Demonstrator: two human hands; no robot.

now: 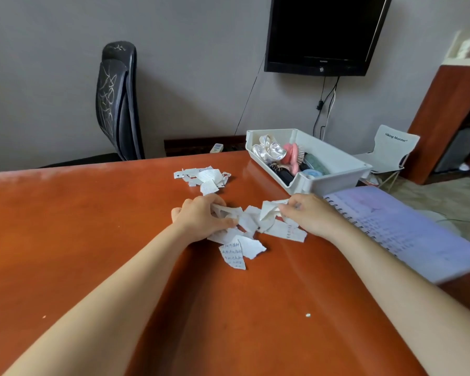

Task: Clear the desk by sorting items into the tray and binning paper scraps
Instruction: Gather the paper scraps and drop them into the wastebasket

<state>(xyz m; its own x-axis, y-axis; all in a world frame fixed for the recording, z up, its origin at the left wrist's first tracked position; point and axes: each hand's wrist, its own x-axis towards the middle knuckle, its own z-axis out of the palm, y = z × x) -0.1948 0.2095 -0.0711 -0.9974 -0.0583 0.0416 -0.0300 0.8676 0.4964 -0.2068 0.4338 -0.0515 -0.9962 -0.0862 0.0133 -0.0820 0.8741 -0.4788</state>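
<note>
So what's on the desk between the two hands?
Torn paper scraps, bunched together. In the head view, the left hand and right hand each grip some, with no bare desk showing between them.

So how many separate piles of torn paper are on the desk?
2: near pile under both hands, left hand and right hand gripping scraps; far pile beyond. Stray bits possible.

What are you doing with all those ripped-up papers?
A person is gathering torn paper scraps on an orange-brown desk. The left hand and the right hand each pinch crumpled pieces from the nearer pile of scraps. A second pile of scraps lies untouched farther back. The white tray already holds a pink hairbrush and other small things. A spiral notebook lies at the right. No bin is in view.
</note>
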